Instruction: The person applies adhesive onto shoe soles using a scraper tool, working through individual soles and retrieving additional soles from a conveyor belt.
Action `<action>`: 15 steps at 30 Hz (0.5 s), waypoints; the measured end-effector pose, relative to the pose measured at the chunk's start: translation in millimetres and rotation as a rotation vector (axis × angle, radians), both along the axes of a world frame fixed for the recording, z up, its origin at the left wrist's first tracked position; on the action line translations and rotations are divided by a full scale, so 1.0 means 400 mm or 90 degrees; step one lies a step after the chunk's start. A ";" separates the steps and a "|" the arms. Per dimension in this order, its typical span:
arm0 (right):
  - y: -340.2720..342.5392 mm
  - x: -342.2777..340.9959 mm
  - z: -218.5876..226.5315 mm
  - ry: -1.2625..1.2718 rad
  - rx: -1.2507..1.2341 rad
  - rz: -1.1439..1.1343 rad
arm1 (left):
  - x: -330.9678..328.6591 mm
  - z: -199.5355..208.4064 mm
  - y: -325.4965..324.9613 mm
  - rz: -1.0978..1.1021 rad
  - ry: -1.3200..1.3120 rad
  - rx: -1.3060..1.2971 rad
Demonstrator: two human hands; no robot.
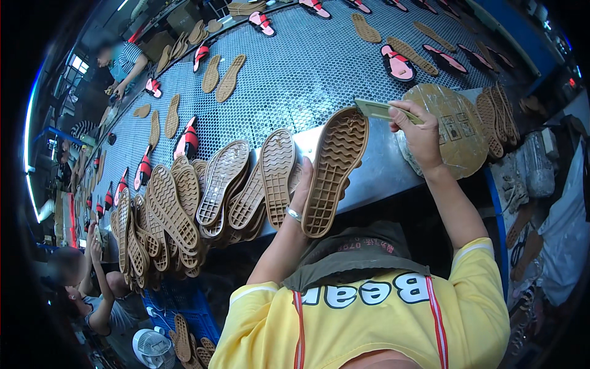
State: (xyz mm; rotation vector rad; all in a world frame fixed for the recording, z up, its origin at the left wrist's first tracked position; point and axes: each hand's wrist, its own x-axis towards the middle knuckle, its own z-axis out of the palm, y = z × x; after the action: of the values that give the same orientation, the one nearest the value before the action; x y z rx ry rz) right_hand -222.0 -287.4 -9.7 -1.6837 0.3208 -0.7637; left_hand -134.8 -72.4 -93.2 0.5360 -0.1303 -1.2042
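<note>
My left hand [302,188], a silver bangle at its wrist, is closed around a brown shoe sole [335,175]. The sole stands nearly upright, its wavy and gridded face toward me, and hides most of the fingers. In my right hand [418,132] is a flat pale-green tool [375,109], pinched at one end. Its far end is at the top of the sole; whether it touches, and what kind of tool it is, I cannot tell. Just left of my left hand, more brown soles [278,163] lean in a crowded row along the bench edge.
A perforated conveyor surface [264,80] carries loose soles and pink-and-red sandal uppers [398,63]. Right of my right hand lies a round, wrapped tan pad [458,132], with stacked soles [491,120] beyond. Co-workers [126,61] are at the left. A white fan [152,347] stands lower left.
</note>
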 end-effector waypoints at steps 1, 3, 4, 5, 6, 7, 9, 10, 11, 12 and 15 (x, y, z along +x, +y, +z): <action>0.004 0.004 -0.001 0.000 0.006 0.010 | 0.005 0.003 -0.002 -0.023 -0.046 -0.019; 0.027 0.002 -0.007 0.008 0.022 0.036 | 0.005 0.005 -0.004 -0.017 -0.033 0.012; 0.036 -0.006 -0.003 0.011 -0.032 0.096 | 0.002 0.004 -0.005 -0.020 -0.023 0.037; 0.042 -0.006 0.001 0.009 -0.089 0.155 | 0.005 0.011 -0.010 -0.030 -0.035 0.041; 0.055 -0.006 0.000 0.013 -0.083 0.166 | 0.008 0.005 -0.013 -0.019 -0.029 0.046; 0.073 -0.012 -0.003 -0.015 -0.158 0.216 | 0.010 -0.004 -0.014 -0.029 -0.023 0.050; 0.110 -0.025 0.006 -0.045 -0.254 0.287 | 0.025 -0.008 -0.017 -0.036 -0.001 0.099; 0.128 -0.031 0.004 -0.045 -0.252 0.294 | 0.023 -0.003 -0.024 -0.030 0.001 0.101; 0.142 -0.040 0.000 -0.057 -0.301 0.342 | 0.014 0.031 -0.047 0.003 0.052 0.105; 0.162 -0.049 -0.001 -0.073 -0.350 0.395 | 0.011 0.052 -0.053 0.041 0.102 0.110; 0.210 -0.079 -0.002 -0.057 -0.378 0.475 | 0.048 -0.016 -0.043 -0.025 0.033 -0.011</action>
State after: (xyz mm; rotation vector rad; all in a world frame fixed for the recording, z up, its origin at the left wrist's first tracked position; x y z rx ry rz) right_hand -253.7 -203.2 -10.4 -2.1012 -0.6378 -0.3714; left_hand -115.7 -89.6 -99.8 0.4888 -0.1065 -1.2530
